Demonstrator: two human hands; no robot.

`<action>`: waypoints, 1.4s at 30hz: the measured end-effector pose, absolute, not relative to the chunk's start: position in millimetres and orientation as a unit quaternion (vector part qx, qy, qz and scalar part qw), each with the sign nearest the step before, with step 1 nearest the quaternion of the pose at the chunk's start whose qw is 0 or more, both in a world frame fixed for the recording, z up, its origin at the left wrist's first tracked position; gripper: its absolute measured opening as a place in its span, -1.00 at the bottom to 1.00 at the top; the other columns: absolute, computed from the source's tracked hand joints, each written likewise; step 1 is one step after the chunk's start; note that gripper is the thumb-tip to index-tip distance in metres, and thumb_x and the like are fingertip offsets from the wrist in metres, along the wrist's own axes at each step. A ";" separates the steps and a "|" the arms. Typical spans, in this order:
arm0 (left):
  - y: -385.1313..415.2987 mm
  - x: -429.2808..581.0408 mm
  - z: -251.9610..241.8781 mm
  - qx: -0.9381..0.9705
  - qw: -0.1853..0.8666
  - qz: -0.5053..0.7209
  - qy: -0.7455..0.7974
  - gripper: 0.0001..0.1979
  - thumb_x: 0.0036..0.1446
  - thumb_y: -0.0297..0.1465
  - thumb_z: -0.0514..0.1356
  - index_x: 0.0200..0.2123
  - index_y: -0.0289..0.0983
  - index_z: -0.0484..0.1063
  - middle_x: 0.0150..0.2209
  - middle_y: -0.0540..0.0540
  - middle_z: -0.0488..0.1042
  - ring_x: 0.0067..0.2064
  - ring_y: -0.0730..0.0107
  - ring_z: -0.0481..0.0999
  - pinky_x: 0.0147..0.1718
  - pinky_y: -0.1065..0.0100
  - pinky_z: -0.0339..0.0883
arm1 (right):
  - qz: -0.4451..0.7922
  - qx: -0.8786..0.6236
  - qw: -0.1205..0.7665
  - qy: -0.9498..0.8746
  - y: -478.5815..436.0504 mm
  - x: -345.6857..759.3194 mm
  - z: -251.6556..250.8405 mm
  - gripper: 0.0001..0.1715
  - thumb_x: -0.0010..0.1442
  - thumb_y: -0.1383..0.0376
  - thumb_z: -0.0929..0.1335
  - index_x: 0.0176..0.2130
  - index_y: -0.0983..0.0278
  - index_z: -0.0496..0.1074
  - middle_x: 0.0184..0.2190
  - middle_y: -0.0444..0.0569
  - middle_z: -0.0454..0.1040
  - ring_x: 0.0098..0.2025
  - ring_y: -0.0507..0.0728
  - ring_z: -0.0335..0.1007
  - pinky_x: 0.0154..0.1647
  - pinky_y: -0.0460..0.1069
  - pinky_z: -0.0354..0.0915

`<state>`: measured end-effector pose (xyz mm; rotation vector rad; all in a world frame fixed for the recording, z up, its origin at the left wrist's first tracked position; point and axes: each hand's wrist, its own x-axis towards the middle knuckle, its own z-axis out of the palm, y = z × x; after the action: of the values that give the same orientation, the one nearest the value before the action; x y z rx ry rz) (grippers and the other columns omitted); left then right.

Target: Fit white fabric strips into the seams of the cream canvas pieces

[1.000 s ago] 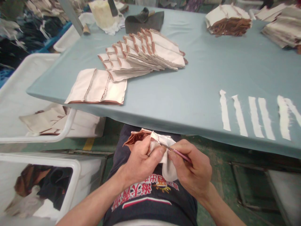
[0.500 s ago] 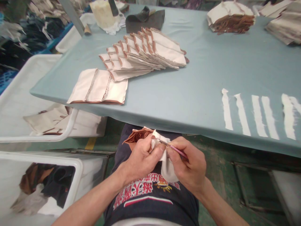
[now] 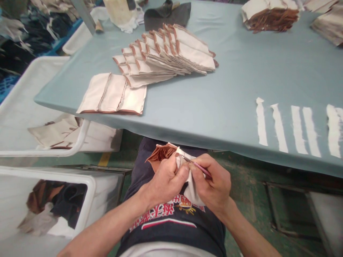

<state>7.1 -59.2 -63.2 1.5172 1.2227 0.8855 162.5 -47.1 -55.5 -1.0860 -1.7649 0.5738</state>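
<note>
Head view: left hand (image 3: 167, 180) pinches the cloth (image 3: 193, 189) between thumb and fingers. Right hand (image 3: 214, 184) grips the pink tool (image 3: 201, 169), tip at the cloth by the left thumb. Cloth sits over the lap, just off the table's (image 3: 227, 92) near edge; brown side (image 3: 157, 162) opens to the left. On the table: fanned stack (image 3: 193, 50) far of centre, flat panel (image 3: 112, 94) at near left, white strips (image 3: 280, 128) at right. Tub (image 3: 89, 203) at near left holds scraps (image 3: 40, 223).
</note>
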 end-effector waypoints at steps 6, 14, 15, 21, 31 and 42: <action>-83.1 27.1 -67.7 0.641 0.559 0.293 0.436 -0.85 0.32 -0.40 0.08 -0.31 -0.25 0.38 -0.41 0.00 0.46 -0.40 0.36 0.42 -0.40 0.37 0.26 | 0.278 -0.425 0.460 -0.728 -39.2 167.2 -43.9 -0.88 0.35 0.36 0.39 -0.28 0.18 0.47 -0.49 -0.17 0.51 -0.53 0.03 0.41 -0.50 -0.09 0.31; -53.0 2.8 -34.9 0.649 0.506 0.384 0.418 -0.74 0.32 -0.39 0.15 -0.46 -0.26 0.29 -0.50 0.08 0.25 -0.45 0.49 0.21 -0.41 0.41 0.15 | 0.461 -0.467 0.532 -0.535 -32.3 187.4 -27.7 -0.78 0.41 0.14 0.41 -0.05 0.20 0.55 -0.50 -0.20 0.43 -0.53 0.00 0.27 -0.50 -0.09 0.26; -48.7 -1.1 -32.2 0.659 0.494 0.385 0.416 -0.71 0.31 -0.40 0.16 -0.49 -0.26 0.25 -0.52 0.10 0.20 -0.46 0.51 0.17 -0.44 0.42 0.10 | 0.509 -0.451 0.509 -0.528 -33.8 185.8 -26.5 -0.74 0.41 0.13 0.41 0.00 0.20 0.56 -0.46 -0.18 0.47 -0.49 0.01 0.31 -0.46 -0.08 0.29; -38.9 -13.8 -20.4 0.675 0.451 0.351 0.466 -0.69 0.26 -0.40 0.20 -0.52 -0.26 0.22 -0.55 0.14 0.11 -0.51 0.56 0.07 -0.53 0.44 -0.03 | 0.632 -0.444 0.416 -0.479 -37.1 170.1 -17.6 -0.72 0.34 0.08 0.43 -0.16 0.24 0.55 -0.47 -0.17 0.40 -0.50 -0.01 0.21 -0.50 -0.11 0.19; -40.1 -28.2 -15.0 0.659 0.487 0.339 0.463 -0.81 0.19 -0.42 0.10 -0.49 -0.28 0.28 -0.55 0.12 0.16 -0.52 0.56 0.10 -0.55 0.45 0.01 | 0.646 -0.450 0.307 -0.535 -26.3 159.4 -17.3 -0.78 0.13 0.20 0.46 -0.33 0.23 0.36 -0.53 -0.27 0.25 -0.55 -0.04 0.08 -0.58 -0.14 0.08; -39.4 -41.0 -17.8 0.662 0.481 0.327 0.473 -0.74 0.25 -0.40 0.11 -0.51 -0.27 0.24 -0.53 0.11 0.14 -0.49 0.53 0.13 -0.50 0.41 0.02 | 0.496 -0.446 0.314 -0.675 -21.8 156.7 -21.9 -0.83 0.29 0.29 0.38 -0.37 0.27 0.45 -0.54 -0.21 0.40 -0.54 -0.03 0.19 -0.52 -0.13 0.13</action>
<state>-41.0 -39.4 -17.8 1.6136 1.1540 0.7963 156.7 -21.8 -21.9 -1.1754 -1.7808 1.3089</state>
